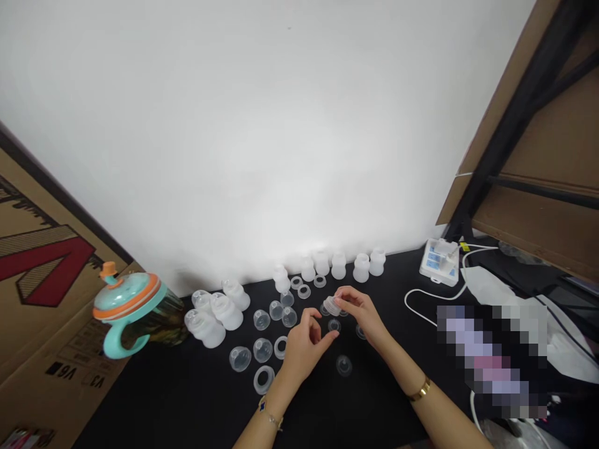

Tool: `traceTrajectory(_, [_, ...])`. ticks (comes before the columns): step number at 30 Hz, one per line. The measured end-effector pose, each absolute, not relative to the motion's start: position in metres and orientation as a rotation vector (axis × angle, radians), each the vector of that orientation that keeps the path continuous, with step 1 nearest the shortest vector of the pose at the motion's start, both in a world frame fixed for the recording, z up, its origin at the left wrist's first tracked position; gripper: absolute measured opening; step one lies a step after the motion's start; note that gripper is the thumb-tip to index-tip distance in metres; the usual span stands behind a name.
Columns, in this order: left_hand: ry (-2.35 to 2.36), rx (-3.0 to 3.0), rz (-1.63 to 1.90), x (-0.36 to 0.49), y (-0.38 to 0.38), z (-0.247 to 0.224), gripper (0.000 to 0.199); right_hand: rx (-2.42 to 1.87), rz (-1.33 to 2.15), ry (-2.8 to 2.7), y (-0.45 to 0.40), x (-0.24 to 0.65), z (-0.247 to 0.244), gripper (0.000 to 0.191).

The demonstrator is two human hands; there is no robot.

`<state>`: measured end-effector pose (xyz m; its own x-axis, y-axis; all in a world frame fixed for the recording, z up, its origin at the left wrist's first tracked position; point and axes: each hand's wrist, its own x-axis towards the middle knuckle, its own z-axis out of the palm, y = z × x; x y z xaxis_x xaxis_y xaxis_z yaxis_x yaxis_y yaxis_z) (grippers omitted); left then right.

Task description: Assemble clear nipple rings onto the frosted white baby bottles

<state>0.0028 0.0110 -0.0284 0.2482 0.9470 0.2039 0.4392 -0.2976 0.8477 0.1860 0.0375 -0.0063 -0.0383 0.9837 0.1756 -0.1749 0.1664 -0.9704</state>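
Between finger and thumb, my right hand [359,312] holds a small translucent ring-shaped piece [332,305]. My left hand [309,343] is just left of it, fingers curved and apart, with nothing between them. Below the hands a clear nipple-like piece [344,365] lies on the black table, and another [334,325] sits between them. Left of my left hand are several clear domed caps [262,350] and white rings [264,379]. Small white bottles [362,268] stand along the wall, with more rings [304,291] in front of them.
Several capped white bottles [227,311] are grouped at the left, beside a teal and orange jug [135,312] and a cardboard box [42,349]. A power strip [440,262] with white cables lies at the right, near a white sheet [510,299] and a pixelated area.
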Motion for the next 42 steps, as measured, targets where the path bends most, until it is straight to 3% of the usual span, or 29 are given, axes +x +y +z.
traceTrajectory(6, [1.075, 2.294, 0.612, 0.003, 0.0, -0.022, 0.036, -0.953, 1.186, -1.164, 0.039, 0.189, -0.008, 0.027])
traceTrajectory(12, [1.105, 2.464, 0.472, 0.009, 0.0, -0.029, 0.026, -1.017, 1.2, -1.058, 0.042, 0.189, -0.014, 0.031])
traceTrajectory(22, [1.191, 2.494, 0.508, 0.007, 0.005, -0.032, 0.012, -0.986, 1.224, -0.971, 0.044, 0.191, -0.018, 0.038])
traceTrajectory(30, [1.21, 2.454, 0.649, 0.005, 0.006, -0.032, 0.016, -1.032, 1.205, -0.986, 0.043, 0.192, -0.012, 0.041])
traceTrajectory(42, [1.315, 2.508, 0.582, 0.004, 0.009, -0.033, 0.011, -1.015, 1.18, -0.931, 0.042, 0.193, -0.011, 0.038])
